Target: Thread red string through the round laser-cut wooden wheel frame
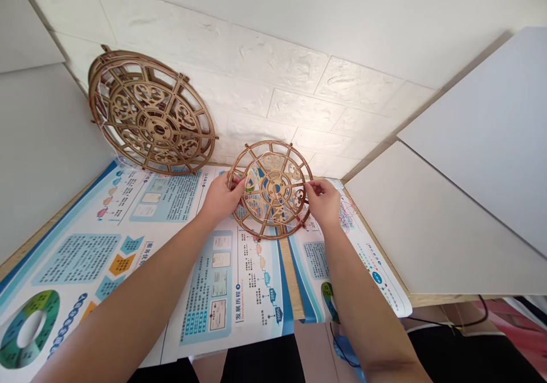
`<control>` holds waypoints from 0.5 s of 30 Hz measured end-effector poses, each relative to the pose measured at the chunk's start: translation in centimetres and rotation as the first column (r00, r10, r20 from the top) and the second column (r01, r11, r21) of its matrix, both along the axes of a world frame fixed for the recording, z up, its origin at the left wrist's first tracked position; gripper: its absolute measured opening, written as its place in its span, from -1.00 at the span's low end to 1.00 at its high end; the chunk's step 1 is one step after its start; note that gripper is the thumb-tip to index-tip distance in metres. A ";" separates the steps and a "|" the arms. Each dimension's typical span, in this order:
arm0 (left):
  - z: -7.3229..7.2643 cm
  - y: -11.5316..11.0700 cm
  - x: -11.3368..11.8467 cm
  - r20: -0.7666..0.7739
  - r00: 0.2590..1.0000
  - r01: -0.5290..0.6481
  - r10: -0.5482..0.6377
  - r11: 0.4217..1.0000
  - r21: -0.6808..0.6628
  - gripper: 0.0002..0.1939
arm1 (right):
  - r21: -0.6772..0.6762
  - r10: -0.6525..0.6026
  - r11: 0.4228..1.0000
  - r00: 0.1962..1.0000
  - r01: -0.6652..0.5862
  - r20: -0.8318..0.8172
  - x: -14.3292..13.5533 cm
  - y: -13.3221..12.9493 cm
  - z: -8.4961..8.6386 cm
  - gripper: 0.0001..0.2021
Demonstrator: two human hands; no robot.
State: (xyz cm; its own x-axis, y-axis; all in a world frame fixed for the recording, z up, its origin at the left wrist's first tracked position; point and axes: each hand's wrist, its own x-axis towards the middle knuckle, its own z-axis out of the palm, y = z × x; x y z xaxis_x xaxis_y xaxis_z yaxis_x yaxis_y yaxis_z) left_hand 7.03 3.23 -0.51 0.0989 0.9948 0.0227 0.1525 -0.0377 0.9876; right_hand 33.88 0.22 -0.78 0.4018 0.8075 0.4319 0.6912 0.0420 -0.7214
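Between my hands, a round brown openwork wheel [277, 188] with spokes, scroll patterns and a small hub is held tilted above the printed sheets. My left hand [223, 196] pinches its left rim. At the right rim, my right hand [323, 199] grips with thumb and fingers closed. Thin pale and reddish wire runs around the wheel's rim and across its face. Larger in view, a stack of similar openwork wheels [159, 131] leans against the wall at the left, with wire hanging along its left side.
Printed poster sheets [168, 200] cover the wooden table [291, 272]. A loose tangle of thin red wire [348, 215] lies right of my right hand. The white brick-patterned wall [273, 52] stands behind, with white panels [461, 218] at both sides. A black cable [453, 320] hangs at lower right.
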 end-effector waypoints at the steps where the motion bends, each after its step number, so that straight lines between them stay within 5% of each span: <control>1: 0.0 0.1 0.0 0.002 1.000 -0.003 0.003 1.000 -0.005 -0.74 | 0.002 -0.001 1.000 1.000 0.001 0.003 0.0 0.0 0.0 -0.73; 15: -0.5 0.2 0.0 0.017 1.000 0.001 -0.001 1.000 -0.002 -0.74 | 0.008 -0.020 1.000 0.997 0.019 0.069 -0.3 -0.3 0.7 -0.75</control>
State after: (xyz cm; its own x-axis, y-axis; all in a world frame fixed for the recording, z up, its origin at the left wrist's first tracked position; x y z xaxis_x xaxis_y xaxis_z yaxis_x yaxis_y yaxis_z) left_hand 6.99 3.43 -0.96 0.0995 0.9948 0.0226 0.1352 -0.0360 0.9902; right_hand 33.57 -0.12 -0.09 0.3862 0.7964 0.4653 0.7401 0.0335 -0.6716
